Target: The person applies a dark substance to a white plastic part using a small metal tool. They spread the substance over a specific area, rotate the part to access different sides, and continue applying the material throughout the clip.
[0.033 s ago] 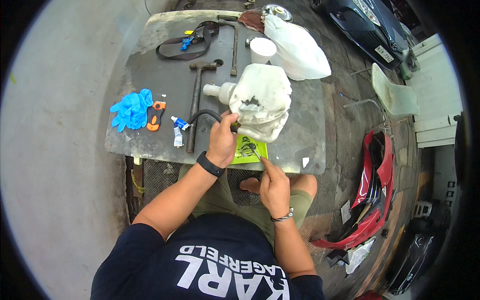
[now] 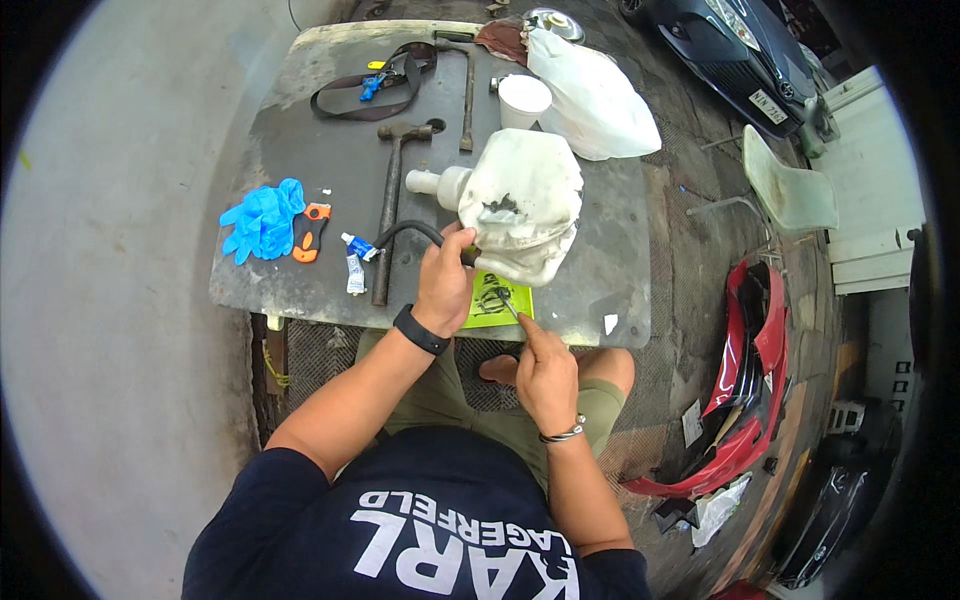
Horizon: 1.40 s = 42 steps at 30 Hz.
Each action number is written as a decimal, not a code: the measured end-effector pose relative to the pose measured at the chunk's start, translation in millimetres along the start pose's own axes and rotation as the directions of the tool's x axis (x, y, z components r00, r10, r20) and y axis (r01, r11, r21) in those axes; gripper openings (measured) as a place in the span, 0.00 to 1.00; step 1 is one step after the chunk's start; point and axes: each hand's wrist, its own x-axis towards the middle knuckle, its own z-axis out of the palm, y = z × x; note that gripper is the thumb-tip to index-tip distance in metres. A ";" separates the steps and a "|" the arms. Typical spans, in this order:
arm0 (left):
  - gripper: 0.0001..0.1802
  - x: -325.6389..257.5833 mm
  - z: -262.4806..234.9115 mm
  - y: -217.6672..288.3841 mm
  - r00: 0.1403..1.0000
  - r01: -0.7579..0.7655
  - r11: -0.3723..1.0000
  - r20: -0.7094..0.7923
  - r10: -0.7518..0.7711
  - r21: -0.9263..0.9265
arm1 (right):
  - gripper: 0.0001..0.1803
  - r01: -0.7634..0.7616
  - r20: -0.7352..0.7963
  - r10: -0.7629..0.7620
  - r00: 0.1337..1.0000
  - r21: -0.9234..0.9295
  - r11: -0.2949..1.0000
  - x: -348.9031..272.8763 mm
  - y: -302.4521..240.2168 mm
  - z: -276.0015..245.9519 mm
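The right hand [image 2: 547, 372] and the thin metal tool [image 2: 510, 307] in it have shifted very slightly to the left since the earlier frame; the left hand [image 2: 446, 278] and the things on the grey, worn bench [image 2: 320, 150] stay where they were.

Nearest, along the bottom of the frame, is the person's dark T-shirt [image 2: 330, 530] with white lettering. Just right of the lower centre, the right hand's fingers are pinched on the tool, index finger extended along it. Its tip meets dark smears on a flat yellow-green sheet [image 2: 522, 300] at the bench's near edge. The left hand's fingers, partly hidden, hold the lower left edge of a soiled white plastic container [image 2: 525, 190] with a short spout, which is at the centre of the frame, above the sheet. A curved black rubber hose [image 2: 408, 225] runs left from that grip.

Left of it lie two small blue-and-white tubes [image 2: 357, 272], an orange-and-black cutter [image 2: 311, 234], crumpled blue gloves [image 2: 265, 218] and a dark metal hammer [image 2: 391, 190].

Farther up are a white cup [image 2: 525, 98], a white plastic bag [image 2: 595, 95] and a looped dark strap [image 2: 405, 95]. Right of the bench, a red car bumper [image 2: 765, 400] lies on the floor; a pale green chair [image 2: 785, 185] and a dark car [image 2: 725, 60] stand at upper right.
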 end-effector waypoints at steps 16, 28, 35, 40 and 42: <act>0.26 -2.1 -8.3 -8.0 0.998 -0.023 0.995 0.055 0.017 0.102 | 0.23 0.028 0.170 -0.057 0.984 0.167 0.986 3.5 8.3 -17.9; 0.24 -5.4 1.9 -7.3 0.999 -0.049 0.997 0.013 0.048 0.053 | 0.26 -0.008 0.035 0.015 0.999 -0.196 0.981 -8.7 0.4 -8.4; 0.23 -2.6 -0.7 -8.4 0.998 -0.055 0.995 0.026 0.053 0.079 | 0.25 0.095 0.035 -0.089 0.995 -0.229 0.969 -10.8 2.0 -2.0; 0.23 -3.5 1.2 -8.4 0.999 -0.047 0.995 0.008 0.046 0.083 | 0.23 0.099 0.074 -0.092 0.993 -0.097 0.990 -12.5 3.9 1.0; 0.23 -3.0 1.5 -6.9 0.999 -0.045 0.995 0.004 0.044 0.090 | 0.22 0.046 0.140 -0.055 0.989 0.066 0.997 -8.2 6.0 -6.1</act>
